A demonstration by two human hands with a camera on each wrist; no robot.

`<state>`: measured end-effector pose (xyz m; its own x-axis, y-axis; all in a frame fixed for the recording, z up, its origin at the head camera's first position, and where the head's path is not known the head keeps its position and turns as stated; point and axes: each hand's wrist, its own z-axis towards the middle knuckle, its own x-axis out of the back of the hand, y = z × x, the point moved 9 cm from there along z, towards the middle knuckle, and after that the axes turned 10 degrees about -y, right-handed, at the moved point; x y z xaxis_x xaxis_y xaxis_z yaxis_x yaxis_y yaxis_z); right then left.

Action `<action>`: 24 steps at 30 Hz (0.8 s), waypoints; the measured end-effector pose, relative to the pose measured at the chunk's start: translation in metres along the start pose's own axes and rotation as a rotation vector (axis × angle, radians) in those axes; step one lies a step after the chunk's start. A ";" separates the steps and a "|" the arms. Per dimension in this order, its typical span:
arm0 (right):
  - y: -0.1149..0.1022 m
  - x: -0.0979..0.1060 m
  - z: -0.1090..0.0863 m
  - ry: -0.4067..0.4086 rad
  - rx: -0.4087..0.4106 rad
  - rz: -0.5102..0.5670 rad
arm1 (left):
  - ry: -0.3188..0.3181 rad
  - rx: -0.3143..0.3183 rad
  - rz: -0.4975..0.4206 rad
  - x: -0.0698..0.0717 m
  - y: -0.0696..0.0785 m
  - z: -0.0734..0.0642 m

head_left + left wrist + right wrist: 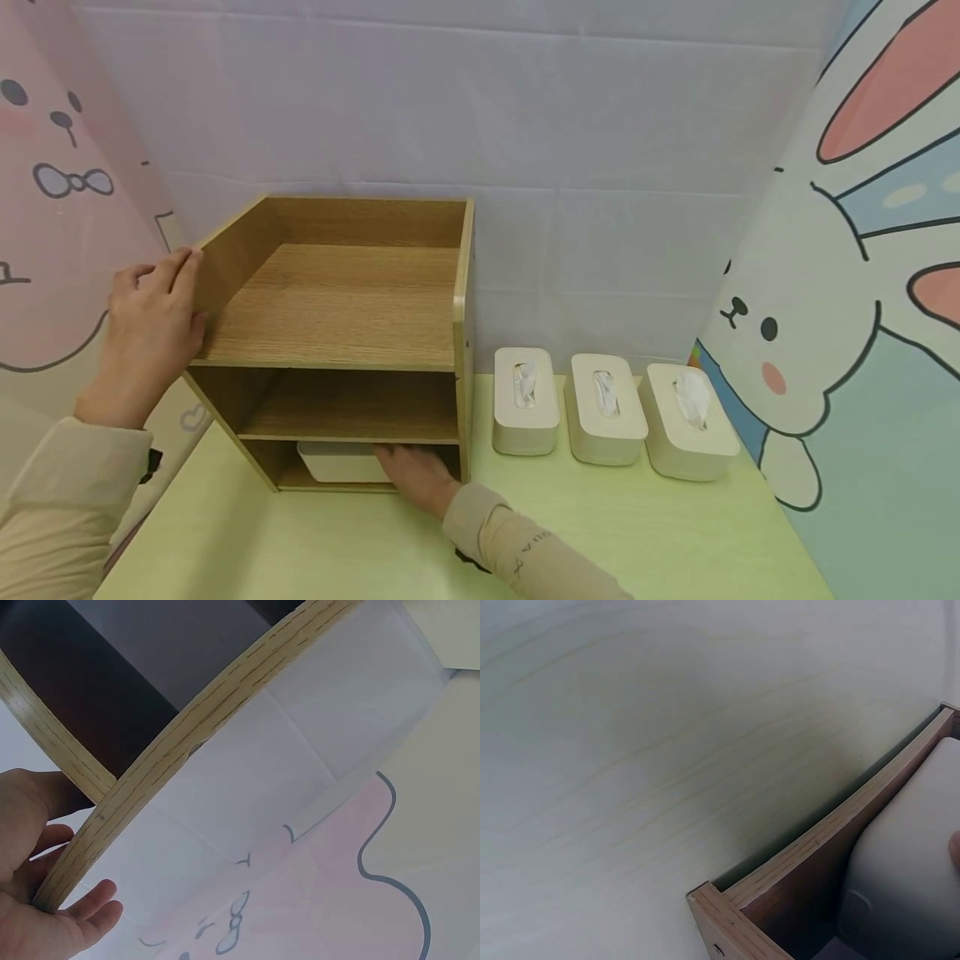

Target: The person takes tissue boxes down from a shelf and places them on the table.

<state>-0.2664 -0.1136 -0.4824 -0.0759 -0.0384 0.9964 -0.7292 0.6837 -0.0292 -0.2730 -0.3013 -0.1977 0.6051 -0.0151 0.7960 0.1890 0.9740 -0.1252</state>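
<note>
A wooden shelf unit [337, 317] with an open top tray and two compartments below stands on the table. My left hand [153, 333] grips the upper edge of its left side panel; in the left wrist view, fingers [94, 900] show on both sides of the board. My right hand [420, 479] reaches into the bottom compartment and touches the right part of a white rounded box [341, 462]. Beside the box in the right wrist view, only a fingertip [955, 847] shows at the frame's edge; the other fingers are hidden.
Three white tissue boxes, a left one [525, 417], a middle one [607, 425] and a right one [690, 433], stand in a row right of the shelf, tissue showing on top. The pale green table [360, 550] meets a white cloth backdrop [600, 167] and cartoon-printed side panels.
</note>
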 end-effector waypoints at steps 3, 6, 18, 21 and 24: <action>-0.001 0.003 -0.002 0.028 0.005 -0.030 | 0.006 -0.001 -0.004 0.000 0.000 0.000; -0.003 0.006 -0.006 0.055 0.012 -0.065 | 0.010 -0.001 -0.009 0.001 0.000 0.000; -0.004 0.005 -0.016 0.082 0.011 -0.160 | 0.021 -0.017 -0.005 0.003 0.002 0.000; -0.006 0.005 -0.021 0.098 0.019 -0.182 | 0.006 -0.006 -0.006 0.001 0.001 0.000; -0.008 0.007 -0.028 0.135 0.036 -0.216 | -0.005 0.001 -0.007 0.000 0.000 0.000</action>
<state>-0.2418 -0.0990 -0.4726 0.1742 -0.0810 0.9814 -0.7424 0.6439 0.1849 -0.2728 -0.3013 -0.1973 0.6000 -0.0212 0.7997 0.1928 0.9740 -0.1188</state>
